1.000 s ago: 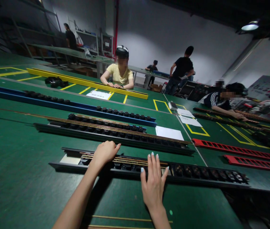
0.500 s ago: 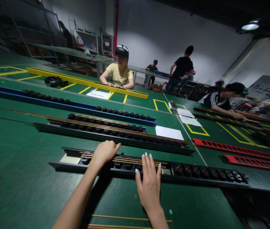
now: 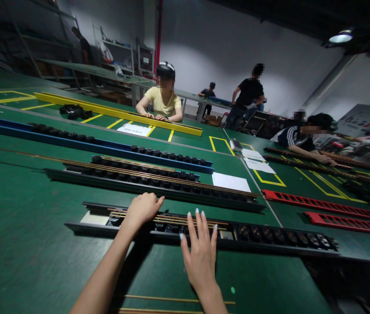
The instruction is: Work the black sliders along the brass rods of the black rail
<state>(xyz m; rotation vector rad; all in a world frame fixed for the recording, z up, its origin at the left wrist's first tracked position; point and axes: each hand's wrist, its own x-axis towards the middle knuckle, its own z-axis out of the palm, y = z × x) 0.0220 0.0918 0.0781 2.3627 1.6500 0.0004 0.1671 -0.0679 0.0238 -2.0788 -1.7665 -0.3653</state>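
Green tabletop [image 3: 28,196] holds unreadable papers [image 3: 134,130] beyond left hand [image 3: 143,210] and right hand [image 3: 199,255].

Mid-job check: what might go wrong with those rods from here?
The left hand and right hand are over the thin rods in the nearest black channel, so a sideways push might misalign them. The long rods on the next black channel overhang its left end and could snag. The rods lying near the forearms might roll if bumped.
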